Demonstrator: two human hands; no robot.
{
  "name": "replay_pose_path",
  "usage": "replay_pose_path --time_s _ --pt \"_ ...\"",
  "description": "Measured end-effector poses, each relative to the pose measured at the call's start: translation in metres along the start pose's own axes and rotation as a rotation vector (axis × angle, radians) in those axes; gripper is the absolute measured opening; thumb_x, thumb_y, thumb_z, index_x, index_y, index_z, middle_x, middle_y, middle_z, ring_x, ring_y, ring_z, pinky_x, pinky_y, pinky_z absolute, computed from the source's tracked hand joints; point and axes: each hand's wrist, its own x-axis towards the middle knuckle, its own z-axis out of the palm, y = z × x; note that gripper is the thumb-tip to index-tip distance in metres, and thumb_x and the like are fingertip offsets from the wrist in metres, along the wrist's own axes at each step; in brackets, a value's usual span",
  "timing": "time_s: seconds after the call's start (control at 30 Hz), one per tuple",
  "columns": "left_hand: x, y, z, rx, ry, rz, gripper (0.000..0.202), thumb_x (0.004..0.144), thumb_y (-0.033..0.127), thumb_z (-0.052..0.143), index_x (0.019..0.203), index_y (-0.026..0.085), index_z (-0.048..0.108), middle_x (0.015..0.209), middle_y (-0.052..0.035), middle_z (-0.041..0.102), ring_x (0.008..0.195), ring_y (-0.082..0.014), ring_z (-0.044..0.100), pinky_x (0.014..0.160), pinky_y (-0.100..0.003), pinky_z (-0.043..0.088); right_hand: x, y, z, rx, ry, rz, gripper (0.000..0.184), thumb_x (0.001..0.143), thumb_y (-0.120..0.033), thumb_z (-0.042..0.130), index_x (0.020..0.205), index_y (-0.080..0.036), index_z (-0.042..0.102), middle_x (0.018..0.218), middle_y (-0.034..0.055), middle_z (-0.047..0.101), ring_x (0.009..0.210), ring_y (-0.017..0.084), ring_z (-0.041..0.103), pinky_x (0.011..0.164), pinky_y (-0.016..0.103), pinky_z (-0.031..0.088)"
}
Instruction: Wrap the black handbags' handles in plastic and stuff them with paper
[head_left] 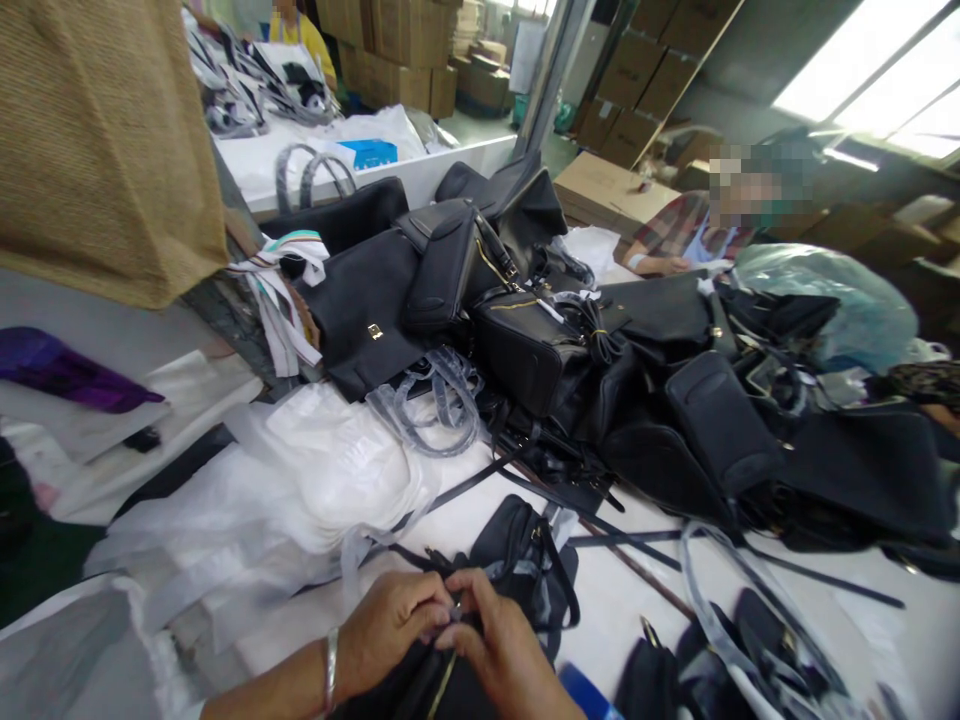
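Low in the middle, my left hand [394, 628] and my right hand [504, 640] meet with fingertips pinched together. Between them shows a small shiny metal fitting [457, 608], mostly covered by fingers; its exact kind is unclear. Directly under my hands lies a black bag [409, 688] with a gold zipper [442, 685], partly hidden by them. A bright bracelet circles my left wrist. Just beyond my fingers rests a smaller black bag piece [510, 530] with straps. To the left spreads a stack of thin white wrapping sheets [337, 470].
A large heap of black handbags [525, 350] fills the table's far side. Plastic-wrapped handles [442, 400] and long black straps [637, 545] lie across the white tabletop. A blue object [589, 690] sits beside my right forearm. Another person [690, 230] works across the table.
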Motion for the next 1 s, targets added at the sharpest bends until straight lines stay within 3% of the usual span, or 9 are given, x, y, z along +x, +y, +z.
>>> replay_pose_path --time_s 0.17,0.27,0.33,0.5,0.7,0.9,1.0 --pt "0.002 0.004 -0.007 0.024 -0.025 -0.046 0.026 0.090 0.033 0.049 0.076 0.020 0.065 0.063 0.0025 0.064 0.060 -0.0129 0.058 0.060 -0.023 0.036 -0.008 0.009 -0.005 -0.098 0.014 0.024 0.039 0.084 -0.031 0.063 0.120 -0.026 0.048 0.093 0.0001 0.062 0.085 0.017 0.060 0.075 0.025 0.042" --pt "0.003 0.004 -0.013 0.098 0.011 -0.075 0.025 0.090 0.031 0.048 0.075 0.020 0.065 0.063 0.0021 0.063 0.061 -0.0140 0.057 0.062 -0.024 0.035 -0.011 0.018 -0.013 -0.167 0.060 0.045 0.018 0.090 -0.030 0.053 0.106 -0.024 0.056 0.093 0.0015 0.064 0.089 0.018 0.059 0.078 0.026 0.041" --pt "0.005 0.003 -0.012 0.131 0.030 -0.069 0.024 0.089 0.030 0.049 0.074 0.020 0.065 0.066 0.0012 0.065 0.065 -0.0152 0.058 0.064 -0.025 0.035 -0.011 0.020 -0.014 -0.165 0.062 0.044 0.015 0.091 -0.026 0.049 0.103 -0.023 0.058 0.083 0.0004 0.063 0.082 0.017 0.059 0.074 0.025 0.041" --pt "0.008 -0.002 -0.005 0.021 -0.036 -0.127 0.022 0.087 0.030 0.049 0.074 0.020 0.064 0.065 0.0018 0.065 0.059 -0.0142 0.058 0.059 -0.024 0.036 -0.007 0.020 -0.008 -0.051 0.007 0.011 0.041 0.090 -0.021 0.048 0.130 -0.025 0.042 0.076 -0.0029 0.061 0.072 0.014 0.061 0.067 0.023 0.042" --pt "0.009 -0.004 -0.003 0.063 0.024 -0.102 0.026 0.087 0.034 0.050 0.070 0.020 0.064 0.066 0.0009 0.065 0.065 -0.0155 0.057 0.062 -0.025 0.035 -0.010 0.027 -0.008 -0.028 0.020 0.087 0.014 0.089 -0.021 0.049 0.100 -0.022 0.058 0.069 -0.0035 0.062 0.065 0.014 0.060 0.061 0.022 0.040" --pt "0.005 0.003 0.012 0.067 0.010 -0.028 0.031 0.091 0.034 0.045 0.070 0.020 0.062 0.070 -0.0004 0.065 0.068 -0.0155 0.057 0.064 -0.026 0.035 -0.007 0.020 0.012 0.111 -0.011 0.062 0.041 0.083 -0.012 0.051 0.122 -0.025 0.048 0.072 -0.0045 0.064 0.064 0.014 0.062 0.062 0.021 0.043" --pt "0.000 0.001 0.019 0.000 0.082 -0.059 0.028 0.088 0.033 0.050 0.066 0.019 0.061 0.074 -0.0019 0.063 0.071 -0.0163 0.056 0.066 -0.026 0.036 -0.006 0.018 0.019 0.131 -0.045 0.026 0.051 0.083 -0.015 0.055 0.130 -0.025 0.041 0.092 0.0005 0.069 0.080 0.017 0.065 0.072 0.024 0.047"
